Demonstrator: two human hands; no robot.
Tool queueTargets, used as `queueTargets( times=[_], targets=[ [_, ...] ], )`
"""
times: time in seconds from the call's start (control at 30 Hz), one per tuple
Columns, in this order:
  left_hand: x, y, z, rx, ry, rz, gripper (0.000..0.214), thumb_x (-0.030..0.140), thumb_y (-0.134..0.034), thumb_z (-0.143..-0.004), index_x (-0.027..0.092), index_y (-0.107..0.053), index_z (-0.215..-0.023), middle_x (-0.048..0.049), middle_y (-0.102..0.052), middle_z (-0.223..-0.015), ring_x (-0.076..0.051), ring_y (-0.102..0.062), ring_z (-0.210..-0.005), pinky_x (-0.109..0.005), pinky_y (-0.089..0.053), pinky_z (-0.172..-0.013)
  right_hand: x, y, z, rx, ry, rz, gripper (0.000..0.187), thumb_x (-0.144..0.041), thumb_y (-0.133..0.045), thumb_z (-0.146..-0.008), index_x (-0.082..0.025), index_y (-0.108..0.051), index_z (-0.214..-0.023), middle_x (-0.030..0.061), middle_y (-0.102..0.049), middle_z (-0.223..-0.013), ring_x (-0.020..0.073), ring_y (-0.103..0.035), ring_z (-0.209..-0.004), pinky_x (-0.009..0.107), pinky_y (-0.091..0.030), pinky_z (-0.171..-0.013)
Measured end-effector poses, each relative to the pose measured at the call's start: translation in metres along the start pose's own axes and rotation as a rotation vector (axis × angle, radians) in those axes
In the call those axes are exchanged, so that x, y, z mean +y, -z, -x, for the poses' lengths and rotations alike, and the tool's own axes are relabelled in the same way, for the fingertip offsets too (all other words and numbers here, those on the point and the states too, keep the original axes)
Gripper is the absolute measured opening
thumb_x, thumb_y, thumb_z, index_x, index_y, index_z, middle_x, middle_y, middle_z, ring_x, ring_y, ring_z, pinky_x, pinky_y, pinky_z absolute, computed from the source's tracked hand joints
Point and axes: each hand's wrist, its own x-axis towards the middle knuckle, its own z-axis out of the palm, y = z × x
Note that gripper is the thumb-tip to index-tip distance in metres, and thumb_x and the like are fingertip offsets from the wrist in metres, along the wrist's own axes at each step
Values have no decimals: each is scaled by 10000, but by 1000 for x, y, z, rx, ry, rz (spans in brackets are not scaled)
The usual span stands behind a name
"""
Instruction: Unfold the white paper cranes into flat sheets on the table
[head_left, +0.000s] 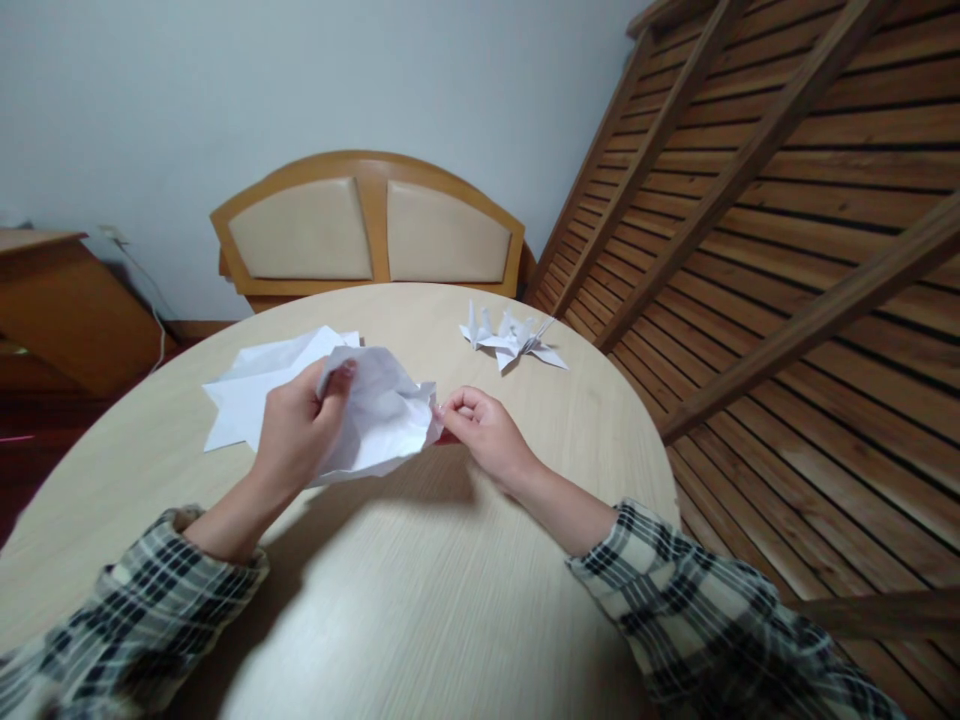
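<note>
A creased white sheet of paper (386, 415) is held up between my two hands, a little above the round table (420, 600). My left hand (300, 420) grips its left side, thumb on top and the other fingers hidden behind it. At the crumpled right edge, my right hand (487, 435) pinches the paper between thumb and curled fingers. Just beyond my left hand lies a loose stack of white paper sheets (255, 375), partly covered by the held sheet. Several folded white paper cranes (514, 338) sit together at the far right of the tabletop.
Behind the table stands a wooden headboard (379, 230) with two cream panels, against a pale wall. Slatted wood panelling (787, 250) leans along the right side. A wooden cabinet (67, 310) is at the far left, with a cable (154, 300) beside it.
</note>
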Motion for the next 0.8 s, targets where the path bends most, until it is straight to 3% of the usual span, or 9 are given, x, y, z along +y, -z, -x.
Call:
queueTargets(
  times=[0.07,0.2,0.27,0.5,0.6,0.67,0.8],
  targets=[
    [-1,-1,0,8,-30,-36,306,350,-428,-898,211,-393,-627,47,-387,-521,-109,-343,-501,-261,-254,-517,-2,0,3,-36,33,32,193,-320,-631,-809,-205,-499,-730,-19,-582,-710,120,-590,-671,290,-493,-679],
    [-7,-6,-2,40,34,-6,257,321,-421,-914,208,-428,-684,34,-433,-587,-129,-392,-564,-272,-282,-564,-7,-7,13,7,335,296,153,-251,-625,-808,-212,-525,-699,-13,-567,-745,134,-565,-739,294,-477,-718],
    [-10,-10,-3,61,80,77,247,337,-432,-908,205,-449,-700,31,-438,-609,-138,-403,-596,-275,-296,-578,-9,-11,17,43,416,400,150,-211,-620,-806,-213,-529,-686,-12,-578,-742,140,-570,-758,305,-473,-750],
    [-6,-22,-2,38,424,571,223,392,-538,-842,192,-521,-746,23,-475,-656,-126,-414,-572,-251,-313,-525,-6,-10,14,196,414,393,126,-235,-581,-848,-215,-521,-740,6,-616,-779,143,-619,-766,310,-517,-756],
    [5,-19,-3,-29,570,507,227,397,-538,-830,189,-548,-739,24,-478,-590,-130,-410,-509,-245,-291,-462,-5,-4,8,237,352,395,147,-274,-580,-857,-212,-511,-744,6,-612,-770,133,-616,-700,293,-524,-674],
    [7,-14,-4,-62,561,402,236,395,-552,-811,180,-577,-716,6,-517,-593,-141,-438,-527,-246,-312,-462,-3,2,4,211,268,320,174,-323,-586,-859,-213,-503,-753,-6,-601,-730,128,-617,-649,279,-516,-608],
    [-7,-10,-3,-225,379,283,311,464,-548,-803,176,-591,-696,-10,-560,-597,-166,-504,-568,-255,-385,-491,2,12,0,20,157,95,214,-377,-616,-843,-212,-495,-779,-15,-600,-724,132,-653,-657,289,-536,-621]
  ],
)
